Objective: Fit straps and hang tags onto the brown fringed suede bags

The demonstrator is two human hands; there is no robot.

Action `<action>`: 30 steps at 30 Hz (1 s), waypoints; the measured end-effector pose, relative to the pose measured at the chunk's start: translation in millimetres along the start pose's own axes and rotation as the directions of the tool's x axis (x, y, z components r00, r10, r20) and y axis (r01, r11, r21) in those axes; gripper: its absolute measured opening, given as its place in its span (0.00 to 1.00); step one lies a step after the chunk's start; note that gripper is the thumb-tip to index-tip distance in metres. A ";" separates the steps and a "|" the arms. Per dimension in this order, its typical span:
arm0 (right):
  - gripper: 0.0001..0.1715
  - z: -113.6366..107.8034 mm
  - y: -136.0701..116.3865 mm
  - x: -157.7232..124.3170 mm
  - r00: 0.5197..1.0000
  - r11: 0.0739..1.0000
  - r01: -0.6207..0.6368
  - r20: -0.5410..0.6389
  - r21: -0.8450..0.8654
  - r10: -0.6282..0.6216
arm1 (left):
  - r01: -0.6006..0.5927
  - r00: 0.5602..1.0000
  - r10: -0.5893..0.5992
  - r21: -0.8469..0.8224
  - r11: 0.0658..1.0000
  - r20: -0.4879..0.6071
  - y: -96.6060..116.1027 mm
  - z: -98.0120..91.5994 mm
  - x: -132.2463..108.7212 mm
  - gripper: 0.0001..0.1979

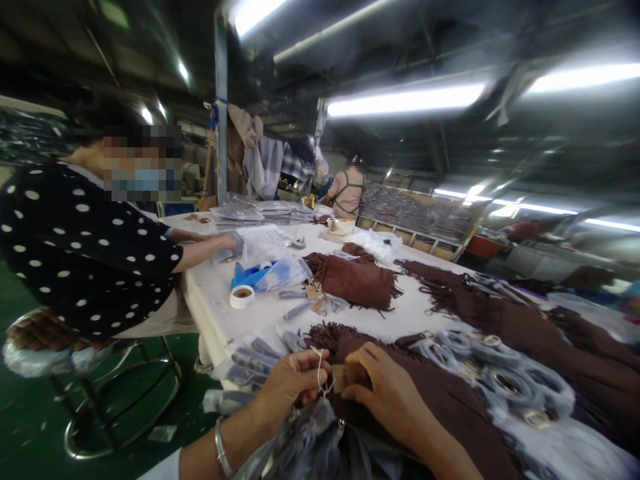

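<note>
My left hand (290, 385), with a bracelet on its wrist, pinches a looped white string (321, 367) between thumb and fingertips. Close beside it, my right hand (390, 393) grips a small brown tag (340, 379) between thumb and fingers. The string runs down to the tag's edge. Both hands are over brown fringed fabric (450, 417) lying on the white table. Below them, several grey strap-like pieces in clear plastic (310, 437) are bunched at the table's near side. More wrapped grey pieces (250, 363) lie left of my left hand.
Coiled grey belts with buckles (505, 381) lie at right. Beyond my hands are a folded brown fringed piece (355, 283), a tape roll (242, 297) and a blue object (250, 275). A co-worker in polka dots (90, 247) handles plastic bags at left; another person (346, 190) stands farther back.
</note>
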State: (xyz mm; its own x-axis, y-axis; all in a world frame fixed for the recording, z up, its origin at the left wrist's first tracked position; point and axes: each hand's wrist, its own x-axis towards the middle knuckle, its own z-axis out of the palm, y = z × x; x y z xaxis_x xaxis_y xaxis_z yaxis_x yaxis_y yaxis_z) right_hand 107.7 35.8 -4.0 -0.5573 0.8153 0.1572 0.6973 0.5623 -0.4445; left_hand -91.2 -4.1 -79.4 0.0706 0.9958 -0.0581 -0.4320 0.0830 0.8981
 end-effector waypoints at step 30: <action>0.24 35.1 -2.7 -14.3 0.972 0.932 -0.010 -0.214 0.362 0.093 | -0.186 0.943 0.244 0.247 0.951 -0.227 11.6 -7.6 -24.7 0.15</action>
State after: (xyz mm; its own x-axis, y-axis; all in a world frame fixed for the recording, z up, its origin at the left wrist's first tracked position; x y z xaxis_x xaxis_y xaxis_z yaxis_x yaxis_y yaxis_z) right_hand 97.9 17.9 -36.0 -0.3804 0.8747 0.3002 0.4924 0.4664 -0.7349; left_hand -104.8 -27.4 -70.9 -0.2427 0.9679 0.0651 -0.2023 -0.1161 0.9724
